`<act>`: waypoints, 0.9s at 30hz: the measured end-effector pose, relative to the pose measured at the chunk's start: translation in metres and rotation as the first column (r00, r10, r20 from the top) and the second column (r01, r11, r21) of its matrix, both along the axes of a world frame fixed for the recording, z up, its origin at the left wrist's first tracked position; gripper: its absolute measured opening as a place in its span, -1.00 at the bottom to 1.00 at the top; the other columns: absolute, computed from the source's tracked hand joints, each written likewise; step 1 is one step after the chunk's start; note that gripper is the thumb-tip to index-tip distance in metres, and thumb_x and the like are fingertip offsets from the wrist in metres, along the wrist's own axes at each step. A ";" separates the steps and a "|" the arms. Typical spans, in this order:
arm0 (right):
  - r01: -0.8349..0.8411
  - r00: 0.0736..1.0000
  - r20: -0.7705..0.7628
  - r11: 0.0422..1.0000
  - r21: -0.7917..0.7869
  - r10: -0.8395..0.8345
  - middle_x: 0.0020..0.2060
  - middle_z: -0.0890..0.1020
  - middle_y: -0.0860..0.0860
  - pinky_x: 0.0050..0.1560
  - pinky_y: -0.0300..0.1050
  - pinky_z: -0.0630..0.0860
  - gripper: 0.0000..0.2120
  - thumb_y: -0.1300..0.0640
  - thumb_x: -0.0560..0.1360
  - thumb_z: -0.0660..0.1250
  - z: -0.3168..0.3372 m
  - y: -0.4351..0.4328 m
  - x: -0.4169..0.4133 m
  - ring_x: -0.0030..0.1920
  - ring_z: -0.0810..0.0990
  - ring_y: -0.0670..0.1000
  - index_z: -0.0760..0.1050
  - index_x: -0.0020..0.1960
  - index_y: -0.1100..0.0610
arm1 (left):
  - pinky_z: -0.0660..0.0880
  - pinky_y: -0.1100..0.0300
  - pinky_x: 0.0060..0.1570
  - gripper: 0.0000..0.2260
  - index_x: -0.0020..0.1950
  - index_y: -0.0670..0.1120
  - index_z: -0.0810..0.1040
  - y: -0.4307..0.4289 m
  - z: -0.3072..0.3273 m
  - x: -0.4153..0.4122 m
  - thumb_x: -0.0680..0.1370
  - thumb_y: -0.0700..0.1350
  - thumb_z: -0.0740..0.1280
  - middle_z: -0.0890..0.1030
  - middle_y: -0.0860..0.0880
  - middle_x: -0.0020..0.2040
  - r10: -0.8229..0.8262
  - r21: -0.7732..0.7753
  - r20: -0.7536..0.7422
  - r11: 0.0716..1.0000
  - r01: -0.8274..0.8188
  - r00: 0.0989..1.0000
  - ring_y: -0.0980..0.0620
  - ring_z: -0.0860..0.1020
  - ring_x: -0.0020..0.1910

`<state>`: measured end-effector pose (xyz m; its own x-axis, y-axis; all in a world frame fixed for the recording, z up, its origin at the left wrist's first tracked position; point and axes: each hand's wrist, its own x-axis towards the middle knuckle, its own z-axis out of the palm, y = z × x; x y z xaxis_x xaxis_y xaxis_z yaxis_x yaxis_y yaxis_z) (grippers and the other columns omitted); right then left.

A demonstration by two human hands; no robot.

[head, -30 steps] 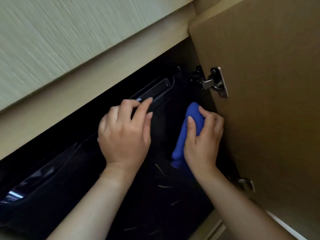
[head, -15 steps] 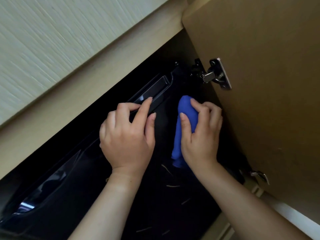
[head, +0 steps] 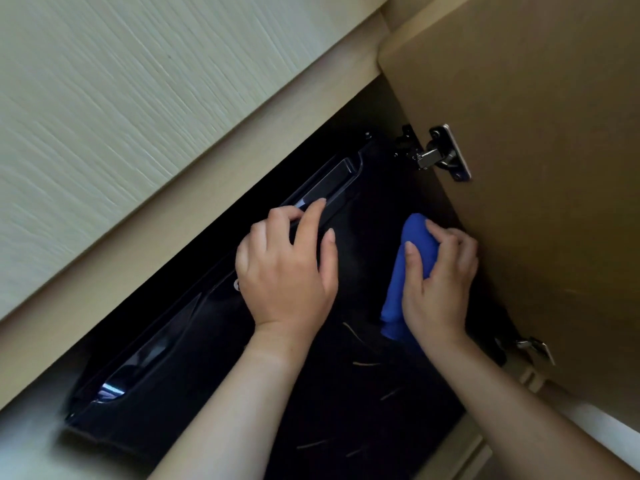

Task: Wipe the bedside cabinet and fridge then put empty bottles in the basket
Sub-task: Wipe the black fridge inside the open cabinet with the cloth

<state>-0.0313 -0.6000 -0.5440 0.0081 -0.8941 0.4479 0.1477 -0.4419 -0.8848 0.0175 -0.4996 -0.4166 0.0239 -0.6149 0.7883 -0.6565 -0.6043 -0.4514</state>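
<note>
Inside the open cabinet, on the glossy black fridge door, I see both forearms reaching in from the near edge. The near part of that black surface carries a few thin pale strands or scratches; I cannot tell which. Further in, my right hand is clenched around a rolled blue cloth, with the thumb across its front and the other fingers wrapped over its top end. The cloth is pressed against the fridge door at its right side, just beside the inner face of the brown cabinet door, which stands swung open. Left of the cloth, my left hand lies flat against the fridge door. Its fingers are curled over the lip of the recessed handle that runs along the fridge door's far edge, and they grasp nothing loose. Beyond the hands, a metal hinge sits on the cabinet door just above and right of the fridge door's upper corner. A second hinge shows lower on the same door, near my right wrist. Farthest off, past the fridge door's upper edge, runs the pale beige cabinet frame, and behind it a light wood-grain panel.
</note>
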 end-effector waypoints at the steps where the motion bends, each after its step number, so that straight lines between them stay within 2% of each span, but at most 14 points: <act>1: -0.016 1.000 -0.002 1.000 -0.007 0.016 0.18 0.38 0.14 0.05 -0.18 0.28 -0.60 -0.08 0.54 0.14 -0.002 0.000 -0.001 0.09 0.30 -0.02 0.36 0.28 0.11 | 0.28 0.11 -0.01 -0.68 0.26 -0.07 0.54 -0.001 0.001 -0.002 0.56 0.00 0.25 0.54 -0.08 0.04 -0.008 0.028 -0.010 1.000 0.008 1.000 -0.01 0.37 -0.02; 4: -0.030 1.000 0.005 1.000 -0.008 0.030 0.18 0.38 0.13 0.07 -0.24 0.24 -0.58 -0.11 0.53 0.12 0.000 -0.003 -0.004 0.08 0.31 -0.03 0.37 0.27 0.12 | 0.34 0.07 0.06 -0.64 0.27 -0.14 0.50 -0.011 0.004 -0.009 0.56 0.02 0.20 0.53 -0.09 0.07 -0.015 0.100 -0.026 0.995 0.018 1.000 -0.07 0.46 0.04; 7: 0.008 1.000 0.029 1.000 -0.009 -0.008 0.16 0.40 0.13 0.04 -0.26 0.24 -0.59 -0.09 0.54 0.14 0.016 -0.005 -0.002 0.07 0.32 -0.02 0.38 0.27 0.13 | 0.33 0.10 -0.04 -0.64 0.27 -0.12 0.50 -0.028 0.001 -0.009 0.56 0.03 0.20 0.54 -0.08 0.05 0.007 0.079 0.001 0.997 -0.007 1.000 -0.07 0.49 -0.02; 12: 0.026 1.000 0.016 0.994 -0.108 -0.024 0.14 0.40 0.13 0.06 -0.32 0.20 -0.65 -0.05 0.55 0.17 0.013 0.005 0.006 0.04 0.30 -0.04 0.39 0.26 0.09 | 0.24 0.09 -0.11 -0.70 0.23 -0.10 0.53 -0.037 -0.008 0.003 0.56 0.00 0.28 0.55 -0.10 0.01 0.004 -0.025 0.076 1.000 -0.002 0.997 -0.03 0.36 -0.09; 15: 0.013 1.000 -0.003 1.000 -0.012 -0.013 0.15 0.38 0.12 0.09 -0.26 0.25 -0.66 -0.09 0.54 0.14 -0.021 0.013 0.005 0.07 0.30 -0.06 0.32 0.26 0.02 | 0.24 0.07 -0.08 -0.70 0.24 -0.10 0.52 -0.037 -0.010 0.005 0.57 0.00 0.29 0.55 -0.10 0.01 0.006 -0.035 0.090 0.999 -0.003 0.996 -0.02 0.32 -0.09; 18: 0.025 0.999 0.034 0.998 0.058 -0.027 0.14 0.39 0.13 0.09 -0.35 0.22 -0.67 -0.06 0.55 0.15 -0.023 0.010 0.006 0.07 0.35 -0.02 0.32 0.25 0.05 | 0.24 0.08 -0.09 -0.70 0.25 -0.10 0.52 -0.036 -0.010 0.005 0.56 -0.01 0.30 0.55 -0.11 0.01 0.003 -0.040 0.085 0.999 0.001 0.996 -0.02 0.33 -0.09; 21: 0.013 0.996 0.083 1.000 -0.012 -0.012 0.13 0.40 0.14 0.08 -0.46 0.19 -0.66 -0.04 0.55 0.16 0.005 0.003 0.007 0.07 0.37 0.01 0.37 0.25 0.11 | 0.24 0.10 -0.10 -0.70 0.24 -0.10 0.53 -0.037 -0.010 0.004 0.56 -0.01 0.30 0.55 -0.11 0.00 -0.003 -0.045 0.070 0.999 0.006 0.998 -0.04 0.34 -0.10; 24: -0.004 1.000 0.026 0.989 -0.149 0.008 0.14 0.40 0.14 0.13 -0.48 0.18 -0.66 -0.06 0.55 0.16 0.010 0.002 0.006 0.09 0.34 -0.01 0.35 0.25 0.08 | 0.25 0.09 -0.10 -0.70 0.23 -0.10 0.54 -0.039 -0.012 0.005 0.54 -0.01 0.31 0.55 -0.11 -0.01 -0.006 -0.060 0.059 0.998 0.010 0.998 -0.05 0.35 -0.11; 27: -0.009 1.000 0.011 0.993 -0.116 0.010 0.13 0.40 0.15 0.12 -0.44 0.18 -0.68 -0.05 0.55 0.16 -0.013 0.004 0.004 0.08 0.36 0.02 0.33 0.25 0.06 | 0.25 0.08 -0.07 -0.70 0.23 -0.11 0.53 -0.040 -0.012 0.005 0.54 -0.02 0.32 0.54 -0.11 -0.02 -0.012 -0.072 0.064 0.997 0.017 0.998 -0.05 0.35 -0.10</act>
<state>-0.0272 -0.5959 -0.5573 0.0105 -0.8358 0.5489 0.1619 -0.5403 -0.8258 0.0224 -0.5392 -0.4287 -0.0356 -0.5559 0.8305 -0.6369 -0.6278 -0.4475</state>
